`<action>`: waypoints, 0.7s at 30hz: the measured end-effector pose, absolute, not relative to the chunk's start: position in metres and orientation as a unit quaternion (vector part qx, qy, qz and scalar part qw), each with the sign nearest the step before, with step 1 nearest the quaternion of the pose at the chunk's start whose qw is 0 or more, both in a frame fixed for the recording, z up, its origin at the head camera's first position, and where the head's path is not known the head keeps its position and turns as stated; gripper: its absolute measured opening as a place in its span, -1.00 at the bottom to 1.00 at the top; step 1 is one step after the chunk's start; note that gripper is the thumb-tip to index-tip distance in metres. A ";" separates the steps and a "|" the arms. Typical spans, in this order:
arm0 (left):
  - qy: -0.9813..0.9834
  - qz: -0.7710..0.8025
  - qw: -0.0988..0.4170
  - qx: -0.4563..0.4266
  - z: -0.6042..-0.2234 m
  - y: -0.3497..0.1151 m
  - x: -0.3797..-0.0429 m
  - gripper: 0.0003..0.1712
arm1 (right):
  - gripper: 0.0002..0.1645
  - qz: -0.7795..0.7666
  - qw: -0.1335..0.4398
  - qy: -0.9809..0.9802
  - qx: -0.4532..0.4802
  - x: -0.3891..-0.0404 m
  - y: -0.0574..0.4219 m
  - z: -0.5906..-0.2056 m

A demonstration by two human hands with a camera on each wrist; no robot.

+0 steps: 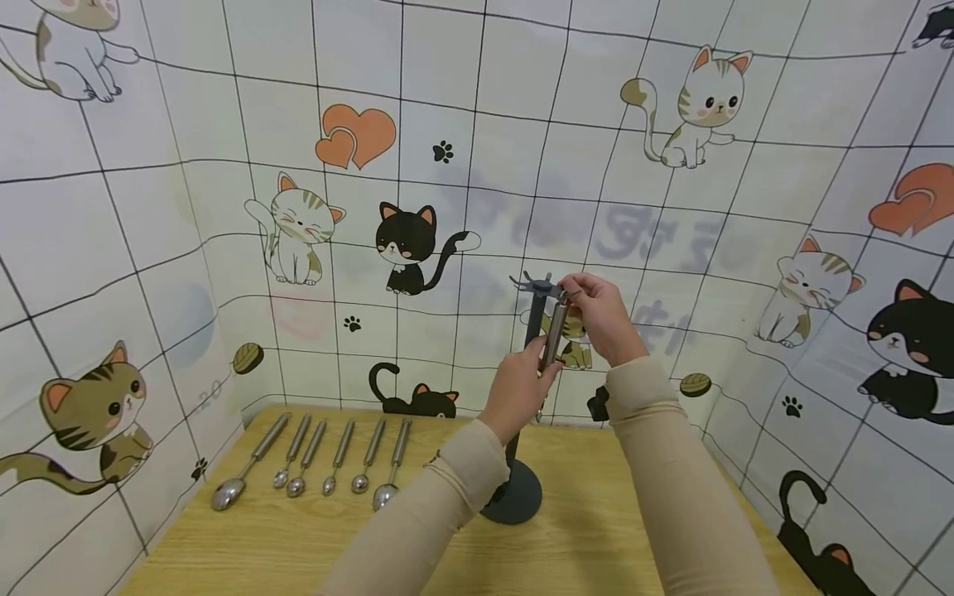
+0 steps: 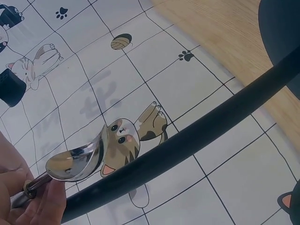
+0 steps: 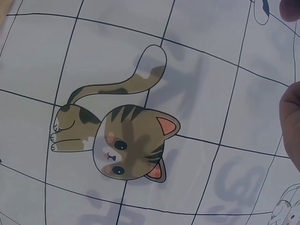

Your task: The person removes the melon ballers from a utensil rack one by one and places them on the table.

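Note:
A metal scoop [image 2: 77, 161] with a curved, shiny bowl hangs upright beside the dark stand [image 1: 535, 319]. My left hand [image 1: 516, 389] holds its handle [image 1: 554, 331] low down; in the left wrist view the fingers [image 2: 51, 204] grip it near the bowl. At the top end of the handle, next to one of the stand's hooks [image 1: 542, 286], my right hand [image 1: 599, 319] pinches the scoop. Whether its end is over the hook cannot be made out. Only the edge of a finger [image 3: 291, 119] enters the right wrist view.
On the wooden table [image 1: 298, 546], several metal spoons and scoops lie in a row at the left, among them a large spoon [image 1: 228, 492]. The stand's round base [image 1: 517, 497] sits at mid-table. A cat-printed sheet [image 1: 477, 165] encloses the back and sides.

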State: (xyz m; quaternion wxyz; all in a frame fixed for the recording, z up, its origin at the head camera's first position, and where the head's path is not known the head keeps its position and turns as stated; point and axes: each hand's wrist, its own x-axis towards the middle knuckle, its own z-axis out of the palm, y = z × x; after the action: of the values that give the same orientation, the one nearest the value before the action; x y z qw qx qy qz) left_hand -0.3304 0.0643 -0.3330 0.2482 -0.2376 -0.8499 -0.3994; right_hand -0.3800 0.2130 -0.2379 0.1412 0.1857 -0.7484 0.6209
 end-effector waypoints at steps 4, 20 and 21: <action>-0.842 -0.412 0.243 -0.251 -0.331 0.064 -0.328 -0.52 | -0.67 0.630 0.132 -0.742 0.189 -0.381 0.214 -0.239; -0.828 -0.418 0.251 -0.278 -0.323 0.064 -0.320 -0.46 | -0.74 0.635 0.139 -0.734 0.198 -0.380 0.214 -0.243; -0.827 -0.419 0.249 -0.281 -0.323 0.064 -0.320 -0.46 | -0.74 0.633 0.138 -0.736 0.196 -0.380 0.214 -0.243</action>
State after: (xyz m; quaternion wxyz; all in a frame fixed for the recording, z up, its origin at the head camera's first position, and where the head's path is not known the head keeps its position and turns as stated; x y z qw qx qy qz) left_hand -0.3203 0.0642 -0.3228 0.2495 -0.2805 -0.8266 -0.4193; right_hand -0.3799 0.2144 -0.2428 0.1383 0.1959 -0.7364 0.6327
